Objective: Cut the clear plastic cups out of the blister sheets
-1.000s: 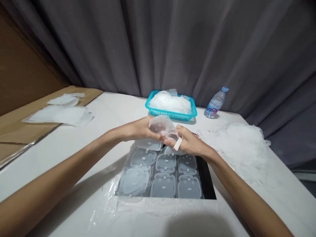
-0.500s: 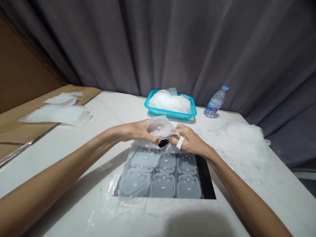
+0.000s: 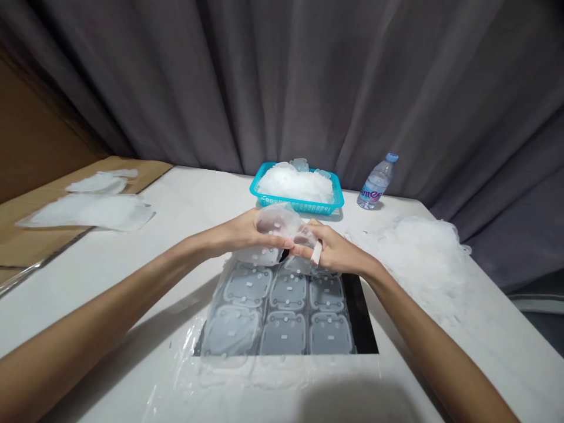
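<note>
A translucent, rubbery-looking moulded sheet (image 3: 286, 336) with rows of rounded-square panels lies over a black rectangle (image 3: 365, 317) in front of me. Its far edge is lifted and bent up between my hands. My left hand (image 3: 240, 232) is closed on the raised part, thumb on the near side and fingers behind it. Close beside it, my right hand (image 3: 339, 249) pinches the same sheet, the two thumbs almost meeting. A white wrap (image 3: 316, 252) sits around a finger of my right hand. Some fingertips are hidden behind the sheet.
Behind my hands stands a turquoise basket (image 3: 299, 207) heaped with whitish translucent pieces. A water bottle (image 3: 374, 183) is to its right. Whitish scraps (image 3: 418, 258) pile up on the right of the white table (image 3: 132, 364). Translucent sheets (image 3: 88, 211) lie partly on cardboard (image 3: 26, 244) at left.
My thumbs have come closer together on the lifted sheet, and the dark gap beneath them looks smaller. The whole view has shifted slightly, so things appear further left.
</note>
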Action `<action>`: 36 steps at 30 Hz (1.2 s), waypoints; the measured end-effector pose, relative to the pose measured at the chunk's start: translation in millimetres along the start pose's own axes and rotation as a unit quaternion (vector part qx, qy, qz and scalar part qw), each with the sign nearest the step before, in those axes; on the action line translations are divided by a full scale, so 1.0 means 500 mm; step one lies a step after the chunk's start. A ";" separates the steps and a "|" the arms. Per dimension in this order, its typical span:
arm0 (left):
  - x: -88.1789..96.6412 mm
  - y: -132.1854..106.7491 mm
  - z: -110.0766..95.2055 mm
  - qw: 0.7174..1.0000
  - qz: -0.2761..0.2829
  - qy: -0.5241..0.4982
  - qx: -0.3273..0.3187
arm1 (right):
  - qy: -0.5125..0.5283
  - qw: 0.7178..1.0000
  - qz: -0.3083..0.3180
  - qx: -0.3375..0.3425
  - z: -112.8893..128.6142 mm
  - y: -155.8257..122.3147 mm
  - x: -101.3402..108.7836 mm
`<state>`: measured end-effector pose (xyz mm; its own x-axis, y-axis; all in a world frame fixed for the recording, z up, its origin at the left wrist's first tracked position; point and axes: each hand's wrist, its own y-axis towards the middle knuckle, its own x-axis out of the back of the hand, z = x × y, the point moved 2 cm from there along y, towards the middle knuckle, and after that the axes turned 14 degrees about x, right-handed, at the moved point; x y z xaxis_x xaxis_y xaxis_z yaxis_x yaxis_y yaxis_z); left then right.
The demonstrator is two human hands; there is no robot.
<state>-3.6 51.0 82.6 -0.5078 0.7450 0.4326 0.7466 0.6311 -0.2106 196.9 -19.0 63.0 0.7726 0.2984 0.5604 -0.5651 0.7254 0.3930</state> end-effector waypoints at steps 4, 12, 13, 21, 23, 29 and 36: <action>0.009 -0.004 -0.004 0.999 0.019 0.026 -0.015 | 0.022 0.999 0.021 -0.015 0.008 0.002 0.006; 0.006 -0.005 0.001 0.999 0.009 0.029 -0.019 | -0.004 1.000 -0.012 -0.014 0.005 0.004 0.000; 0.004 -0.005 0.004 0.999 0.010 0.025 -0.020 | -0.025 1.000 -0.015 -0.008 0.004 0.004 -0.002; -0.005 -0.005 0.023 1.000 0.022 -0.011 0.014 | -0.296 0.952 -0.066 -0.050 -0.027 -0.009 0.004; -0.001 -0.010 0.021 0.998 0.029 -0.006 0.047 | -0.289 0.951 -0.085 -0.075 -0.037 -0.013 0.018; 0.011 -0.004 0.027 0.998 0.033 0.032 0.041 | -0.067 0.997 -0.001 -0.030 -0.017 -0.006 0.029; 0.010 -0.006 0.021 0.996 0.054 0.065 -0.012 | 0.002 1.000 -0.009 -0.018 -0.001 -0.001 0.026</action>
<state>-13.0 55.0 76.2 -0.3648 0.7727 0.5195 0.8042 0.5427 -0.2423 207.6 -15.2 69.6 0.7838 0.2879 0.5502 -0.5403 0.7529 0.3758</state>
